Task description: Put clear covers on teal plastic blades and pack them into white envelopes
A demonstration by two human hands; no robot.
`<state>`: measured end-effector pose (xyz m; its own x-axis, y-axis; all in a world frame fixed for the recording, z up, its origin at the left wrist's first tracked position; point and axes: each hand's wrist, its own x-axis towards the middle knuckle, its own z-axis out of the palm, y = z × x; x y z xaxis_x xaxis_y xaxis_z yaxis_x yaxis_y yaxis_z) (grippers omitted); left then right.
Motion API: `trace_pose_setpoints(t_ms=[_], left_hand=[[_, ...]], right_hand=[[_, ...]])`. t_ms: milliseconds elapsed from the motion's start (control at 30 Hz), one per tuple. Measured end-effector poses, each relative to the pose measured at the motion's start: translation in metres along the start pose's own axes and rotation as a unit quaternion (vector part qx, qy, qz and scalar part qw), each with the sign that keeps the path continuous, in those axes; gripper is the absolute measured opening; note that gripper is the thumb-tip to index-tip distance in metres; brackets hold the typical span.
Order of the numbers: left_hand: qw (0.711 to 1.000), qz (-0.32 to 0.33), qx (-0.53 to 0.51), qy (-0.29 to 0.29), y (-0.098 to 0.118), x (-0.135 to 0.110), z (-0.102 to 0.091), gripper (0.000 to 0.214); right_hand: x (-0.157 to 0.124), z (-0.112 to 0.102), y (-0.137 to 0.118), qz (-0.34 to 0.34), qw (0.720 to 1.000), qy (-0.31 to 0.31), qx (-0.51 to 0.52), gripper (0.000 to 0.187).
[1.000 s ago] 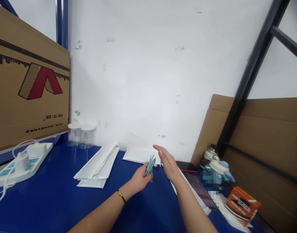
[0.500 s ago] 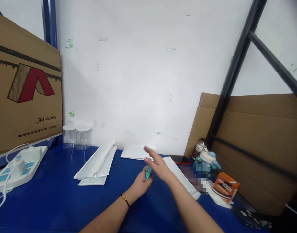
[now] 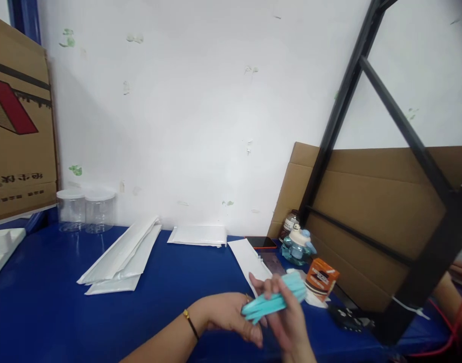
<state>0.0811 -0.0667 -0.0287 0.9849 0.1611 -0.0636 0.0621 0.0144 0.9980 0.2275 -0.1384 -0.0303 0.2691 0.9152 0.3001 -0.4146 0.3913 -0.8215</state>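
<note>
A stack of light-teal, folded, thin pieces that look like disposable face masks [image 3: 270, 302] is held above the blue table's front part, tilted up to the right. My right hand [image 3: 281, 307] has its fingers wrapped over the middle of the stack, and is slightly blurred. At the stack's lower left end, my left hand [image 3: 234, 315] is closed around it, thumb below; part of its fingers is hidden. Behind the hands lies a white flat packet [image 3: 249, 257]. More white packets [image 3: 121, 257] overlap at the left, and another white packet [image 3: 196, 235] rests near the wall.
Two clear lidded jars [image 3: 99, 212] stand at the back left, near a power strip [image 3: 6, 249]. On the right are a phone [image 3: 261, 242], a teal bottle [image 3: 297, 247], an orange box [image 3: 321, 280] and a black frame post [image 3: 329, 126]. Another person's arm [image 3: 448, 295] shows at the right edge.
My view has turned to the right. My right hand, earlier open beside the stack, now has its fingers around it. The stack has moved right and shows more of its length.
</note>
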Motion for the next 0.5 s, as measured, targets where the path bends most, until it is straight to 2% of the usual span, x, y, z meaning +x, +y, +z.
trace_pose_setpoints(t_ms=[33, 67, 133, 167, 200, 233, 300, 367, 400, 433, 467, 500], left_hand=[[0.996, 0.006, 0.079, 0.045, -0.002, 0.006, -0.005, 0.040], [0.980, 0.009, 0.169, 0.104, -0.005, 0.011, -0.011, 0.039], [0.907, 0.019, 0.365, 0.207, -0.013, 0.021, -0.021, 0.038], [0.865, 0.018, 0.444, 0.232, -0.017, 0.024, -0.026, 0.041], [0.830, 0.012, 0.502, 0.244, -0.020, 0.027, -0.029, 0.047], [0.807, 0.002, 0.537, 0.247, -0.024, 0.030, -0.031, 0.053], [0.793, -0.012, 0.556, 0.249, -0.028, 0.033, -0.034, 0.065], [0.793, -0.008, 0.552, 0.258, -0.030, 0.033, -0.035, 0.076], [0.795, -0.004, 0.550, 0.258, -0.029, 0.032, -0.036, 0.082], [0.797, -0.001, 0.548, 0.252, -0.028, 0.031, -0.038, 0.090], [0.800, 0.002, 0.549, 0.241, -0.025, 0.029, -0.039, 0.099], [0.801, 0.006, 0.553, 0.227, -0.020, 0.027, -0.041, 0.109]], right_hand=[[0.003, -0.013, -0.009, -0.028, 0.999, 0.026, -0.011, 0.030], [0.006, -0.027, -0.017, -0.037, 0.997, 0.051, -0.045, 0.028], [0.010, -0.052, -0.029, -0.021, 0.979, 0.074, -0.190, 0.023], [0.012, -0.063, -0.032, -0.009, 0.952, 0.062, -0.299, 0.020], [0.013, -0.071, -0.032, -0.004, 0.908, 0.031, -0.418, 0.019], [0.015, -0.077, -0.029, -0.003, 0.848, -0.013, -0.530, 0.021], [0.019, -0.082, -0.020, -0.002, 0.700, -0.063, -0.712, 0.033], [0.023, -0.080, -0.010, 0.010, 0.562, -0.087, -0.823, 0.037], [0.024, -0.077, -0.006, 0.012, 0.513, -0.098, -0.852, 0.035], [0.025, -0.073, -0.005, 0.010, 0.483, -0.113, -0.868, 0.031], [0.025, -0.069, -0.006, 0.002, 0.470, -0.129, -0.873, 0.027], [0.024, -0.064, -0.008, -0.009, 0.469, -0.147, -0.871, 0.024]])
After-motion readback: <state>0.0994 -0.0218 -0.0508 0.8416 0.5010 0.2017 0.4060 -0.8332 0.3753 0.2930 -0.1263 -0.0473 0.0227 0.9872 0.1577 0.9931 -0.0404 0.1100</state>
